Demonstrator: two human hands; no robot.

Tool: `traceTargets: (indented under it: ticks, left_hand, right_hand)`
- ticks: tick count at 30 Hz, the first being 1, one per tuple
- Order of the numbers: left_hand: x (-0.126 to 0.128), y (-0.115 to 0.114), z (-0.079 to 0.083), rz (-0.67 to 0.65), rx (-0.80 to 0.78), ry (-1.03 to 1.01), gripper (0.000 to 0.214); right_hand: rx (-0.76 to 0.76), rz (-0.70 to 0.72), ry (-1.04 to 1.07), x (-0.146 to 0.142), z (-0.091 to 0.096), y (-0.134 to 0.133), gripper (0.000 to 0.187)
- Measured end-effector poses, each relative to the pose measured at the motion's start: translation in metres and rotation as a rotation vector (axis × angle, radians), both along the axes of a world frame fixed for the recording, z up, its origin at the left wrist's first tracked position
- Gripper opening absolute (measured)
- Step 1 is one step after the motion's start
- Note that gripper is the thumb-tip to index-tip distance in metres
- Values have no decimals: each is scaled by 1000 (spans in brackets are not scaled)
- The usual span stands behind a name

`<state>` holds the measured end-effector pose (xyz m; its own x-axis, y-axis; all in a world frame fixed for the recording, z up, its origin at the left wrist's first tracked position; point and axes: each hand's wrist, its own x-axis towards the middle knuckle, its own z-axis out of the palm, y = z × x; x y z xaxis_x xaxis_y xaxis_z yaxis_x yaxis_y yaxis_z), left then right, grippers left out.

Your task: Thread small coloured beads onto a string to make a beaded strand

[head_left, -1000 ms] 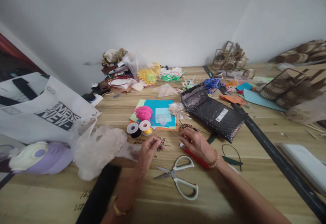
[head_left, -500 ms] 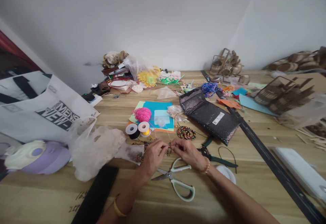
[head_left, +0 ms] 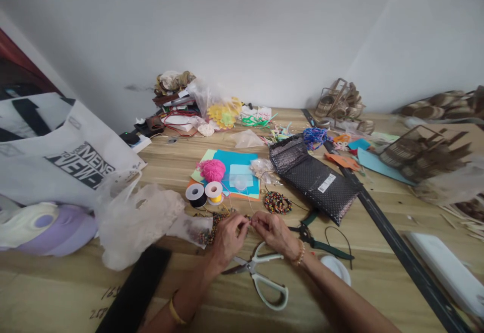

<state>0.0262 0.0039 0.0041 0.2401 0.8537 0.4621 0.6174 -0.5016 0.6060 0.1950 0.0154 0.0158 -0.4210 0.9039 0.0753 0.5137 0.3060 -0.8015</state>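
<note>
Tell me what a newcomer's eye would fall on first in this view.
Probably the vivid pink yarn ball, lying on the coloured sheets near the picture's middle. Next comes the shiny black padded envelope, large and dark to the right of those sheets. Open white-handled scissors lie just nearer the camera than the left hand and right hand, which pinch something too small to make out.

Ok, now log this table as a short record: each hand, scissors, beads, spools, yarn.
left hand: closed in a pinch; anything held too small to identify
right hand: pinching likewise, tips close to the left's
scissors: open, lying on the table
beads: multicoloured coil beyond the right hand
spools: black spool, yellow spool, side by side
yarn: pink ball
</note>
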Motion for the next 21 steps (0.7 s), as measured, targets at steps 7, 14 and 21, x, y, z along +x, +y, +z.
traceTargets:
  ticks: [7, 14, 21]
  left_hand:
    - [-2, -2, -7, 6, -18, -52, 20]
    - [-1, -2, -8, 19, -1, -67, 20]
    - [-6, 0, -12, -8, 7, -63, 18]
  right_hand:
    - [-66, -15, 98, -5, -9, -4, 22]
    - [-157, -58, 240, -8, -16, -7, 27]
    - [-171, -61, 268, -7, -18, -5, 31]
